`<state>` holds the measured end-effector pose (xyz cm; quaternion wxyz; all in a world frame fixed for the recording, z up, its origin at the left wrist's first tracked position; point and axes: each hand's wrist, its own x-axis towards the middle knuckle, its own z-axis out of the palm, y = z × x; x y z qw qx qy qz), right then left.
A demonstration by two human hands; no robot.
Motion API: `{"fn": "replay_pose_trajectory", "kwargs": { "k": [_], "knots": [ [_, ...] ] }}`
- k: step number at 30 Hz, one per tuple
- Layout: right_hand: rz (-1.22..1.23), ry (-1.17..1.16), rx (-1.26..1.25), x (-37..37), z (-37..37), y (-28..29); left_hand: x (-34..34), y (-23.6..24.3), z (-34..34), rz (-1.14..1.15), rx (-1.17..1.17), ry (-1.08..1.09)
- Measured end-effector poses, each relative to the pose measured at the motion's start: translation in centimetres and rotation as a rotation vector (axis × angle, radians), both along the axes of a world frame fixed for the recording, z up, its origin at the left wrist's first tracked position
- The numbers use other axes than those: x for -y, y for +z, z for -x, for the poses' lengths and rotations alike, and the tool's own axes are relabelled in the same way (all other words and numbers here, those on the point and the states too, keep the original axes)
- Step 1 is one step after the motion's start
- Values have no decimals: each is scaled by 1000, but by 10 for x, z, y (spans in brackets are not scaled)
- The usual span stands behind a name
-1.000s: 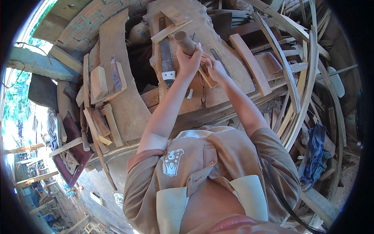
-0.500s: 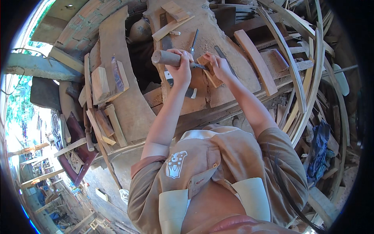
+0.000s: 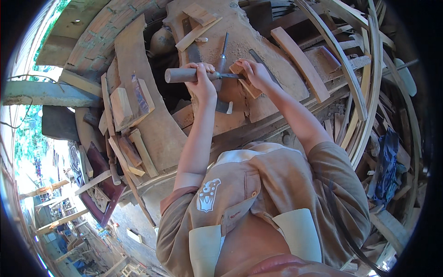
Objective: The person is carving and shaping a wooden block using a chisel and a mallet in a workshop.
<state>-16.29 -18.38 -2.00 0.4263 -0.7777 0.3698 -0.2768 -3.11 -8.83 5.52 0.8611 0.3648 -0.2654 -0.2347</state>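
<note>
My left hand [image 3: 203, 82] is closed around the thick wooden handle of a chisel [image 3: 179, 75]. The handle's blunt end points left. To the right, the chisel's dark blade reaches a small wooden block [image 3: 251, 88] on the workbench [image 3: 288, 78]. My right hand [image 3: 256, 74] grips the block from above, its fingers beside the blade tip. Exactly where the edge meets the wood is hidden by those fingers. Just beyond my left hand lies a second chisel [image 3: 223, 51], its thin shaft pointing away. A dark flat metal bar [image 3: 264, 64] rests behind my right hand.
Wood offcuts [image 3: 199, 32] lie at the bench's far side amid sawdust. A curved plank [image 3: 300, 63] and long bent strips [image 3: 364, 87] crowd the right. At left, more blocks [image 3: 122, 106] sit on a board [image 3: 157, 134], beside a dark gap in the bench.
My left hand has shifted left and slightly down, and the chisel now lies more level, with more of its blade showing. The right hand still holds the block. The whole view has shifted slightly.
</note>
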Motion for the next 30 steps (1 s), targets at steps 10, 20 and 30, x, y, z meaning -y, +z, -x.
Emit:
{"fn": "replay_pose_trajectory", "kwargs": {
  "k": [10, 20, 30],
  "knots": [
    [50, -58, 26, -1, 0, -3, 34, 35, 15, -204, 284, -232],
    [243, -72, -296, -5, 2, 4, 55, 32, 44, -264, 478, -145],
    [123, 27, -368, 2, 3, 11, 58, 26, 44, -237, 472, -116]
  ]
}}
